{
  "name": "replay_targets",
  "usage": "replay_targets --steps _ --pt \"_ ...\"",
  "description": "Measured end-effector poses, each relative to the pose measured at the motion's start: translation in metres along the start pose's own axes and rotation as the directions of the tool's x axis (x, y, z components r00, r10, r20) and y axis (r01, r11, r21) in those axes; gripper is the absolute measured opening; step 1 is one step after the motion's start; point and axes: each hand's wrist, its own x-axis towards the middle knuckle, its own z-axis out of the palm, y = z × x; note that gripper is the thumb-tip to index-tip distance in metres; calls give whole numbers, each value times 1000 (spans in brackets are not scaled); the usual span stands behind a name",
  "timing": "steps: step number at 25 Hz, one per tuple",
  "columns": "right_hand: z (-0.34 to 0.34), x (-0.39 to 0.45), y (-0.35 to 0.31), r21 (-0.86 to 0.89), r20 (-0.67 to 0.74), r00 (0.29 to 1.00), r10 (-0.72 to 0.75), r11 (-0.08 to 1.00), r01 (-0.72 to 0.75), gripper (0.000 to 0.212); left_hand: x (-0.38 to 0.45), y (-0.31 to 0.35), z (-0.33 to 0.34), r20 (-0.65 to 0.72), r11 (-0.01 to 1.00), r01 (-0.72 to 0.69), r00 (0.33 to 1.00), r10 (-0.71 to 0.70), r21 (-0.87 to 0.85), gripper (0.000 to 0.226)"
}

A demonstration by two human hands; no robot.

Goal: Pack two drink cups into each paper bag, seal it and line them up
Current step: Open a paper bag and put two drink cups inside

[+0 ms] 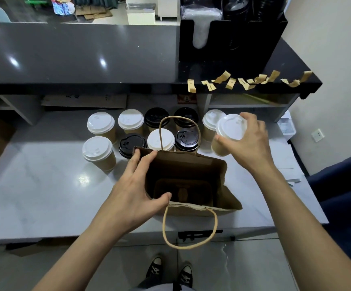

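Head view: left hand [135,192] grips the open paper bag's [222,175] left rim on the white counter [34,185]; right hand [248,141] holds a white-lidded cup [228,133] just beside it. Lid embossing and sticker strips [248,81] are too small to read.

matt paper bag [222,175], glossy stone counter [44,185]

Dim indoor light, overhead lamp glare on the dark counter [65,53], strong wide-angle bending at the edges.
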Motion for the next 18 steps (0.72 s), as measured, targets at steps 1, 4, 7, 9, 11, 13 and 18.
replay_targets --steps 1,4,7,9,11,13,18 --pt "-8 -3 -3 23 -15 1000 -9 1000 9 88 1 0 1 2 1000 -2 1000 2 -3 98" --pt "-33 -15 -14 82 -50 998 -40 996 44 87 4 2 2 19 1000 -8 1000 8 3 98" --pt "-58 -29 -28 146 -71 995 -64 987 74 88 7 2 2 24 1000 -8 1000 7 9 98" --pt "-73 -38 -36 182 -95 993 -74 979 91 87 9 2 1 30 1000 -8 1000 8 2 97" --pt "-86 -47 -43 212 -110 989 -95 970 117 83 10 2 1 40 1000 -10 999 10 -5 97" --pt "-97 -56 -52 247 -105 988 -115 959 137 81 11 2 1 43 1000 -10 999 10 -5 98" --pt "-105 -76 -70 340 7 984 -176 926 163 76 10 5 1 50 1000 -13 999 12 8 99"
